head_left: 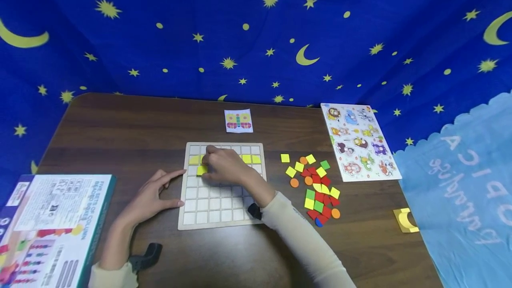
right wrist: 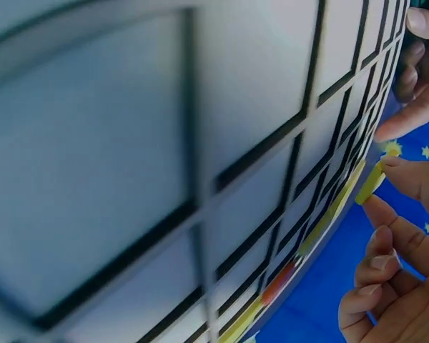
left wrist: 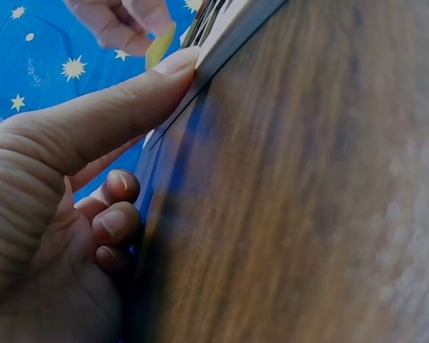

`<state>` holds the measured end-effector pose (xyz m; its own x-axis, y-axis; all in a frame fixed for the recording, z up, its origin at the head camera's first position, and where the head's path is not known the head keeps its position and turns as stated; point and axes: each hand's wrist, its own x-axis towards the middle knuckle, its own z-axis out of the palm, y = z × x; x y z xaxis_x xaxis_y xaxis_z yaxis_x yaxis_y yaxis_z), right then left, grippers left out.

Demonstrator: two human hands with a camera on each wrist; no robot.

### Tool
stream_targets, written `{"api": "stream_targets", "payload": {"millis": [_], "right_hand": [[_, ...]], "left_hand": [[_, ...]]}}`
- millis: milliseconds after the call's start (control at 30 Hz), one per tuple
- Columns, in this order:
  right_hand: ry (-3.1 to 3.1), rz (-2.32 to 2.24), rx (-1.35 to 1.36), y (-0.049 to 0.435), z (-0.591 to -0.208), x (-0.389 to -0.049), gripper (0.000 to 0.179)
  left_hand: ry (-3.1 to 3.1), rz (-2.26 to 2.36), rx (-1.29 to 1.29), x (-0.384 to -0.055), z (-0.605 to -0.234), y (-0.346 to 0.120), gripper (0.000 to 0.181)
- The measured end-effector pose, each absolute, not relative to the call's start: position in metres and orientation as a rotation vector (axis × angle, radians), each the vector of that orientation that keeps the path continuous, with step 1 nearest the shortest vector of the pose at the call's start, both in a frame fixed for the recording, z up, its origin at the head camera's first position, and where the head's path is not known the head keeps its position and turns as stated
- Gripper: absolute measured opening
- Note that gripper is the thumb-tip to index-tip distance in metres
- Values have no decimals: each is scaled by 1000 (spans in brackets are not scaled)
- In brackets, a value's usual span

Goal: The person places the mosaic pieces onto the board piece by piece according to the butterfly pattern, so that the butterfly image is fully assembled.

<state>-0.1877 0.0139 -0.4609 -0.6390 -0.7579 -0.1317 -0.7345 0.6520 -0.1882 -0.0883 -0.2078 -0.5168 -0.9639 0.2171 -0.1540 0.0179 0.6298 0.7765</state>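
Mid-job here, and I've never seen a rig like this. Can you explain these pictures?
There is no robot, just a person's two bare hands. The wide picture comes from a head camera looking down; the close ones from a camera on each wrist. On the wood-grain table lie a grid board, a butterfly card, loose coloured tiles, an animal puzzle and a printed box. The right hand pinches a yellow tile over the board; the left hand touches the board's left edge.

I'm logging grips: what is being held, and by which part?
The right hand pinches a yellow square tile, seemingly by its edges; the left hand only touches the board.
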Motion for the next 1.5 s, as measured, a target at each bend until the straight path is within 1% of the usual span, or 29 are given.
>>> {"api": "stream_targets", "payload": {"millis": [167, 300, 367, 467, 767, 900, 1100, 1267, 1500], "right_hand": [[2691, -40, -1240, -1, -462, -189, 25], [2712, 44, -1259, -8, -466, -188, 16], [2727, 40, -1254, -8, -466, -188, 10], [2745, 4, -1228, -8, -467, -187, 6], [2767, -18, -1141, -9, -466, -184, 10], [2766, 36, -1147, -5, -464, -179, 16], [2778, -69, -1113, 27, -458, -170, 34], [2823, -140, -1022, 67, -454, -167, 34], [2886, -241, -824, 117, -456, -162, 40]], "left_hand": [[2635, 1253, 220, -90, -517, -205, 82], [2633, 1254, 234, -91, -518, -203, 83], [2628, 1256, 240, -92, -517, -202, 83], [2627, 1255, 246, -93, -516, -200, 83], [2631, 1247, 241, -93, -513, -199, 83], [2633, 1245, 235, -91, -514, -200, 82], [2629, 1229, 191, -90, -516, -201, 85], [2630, 1221, 172, -89, -515, -203, 84], [2629, 1202, 170, -90, -516, -203, 85]]}}
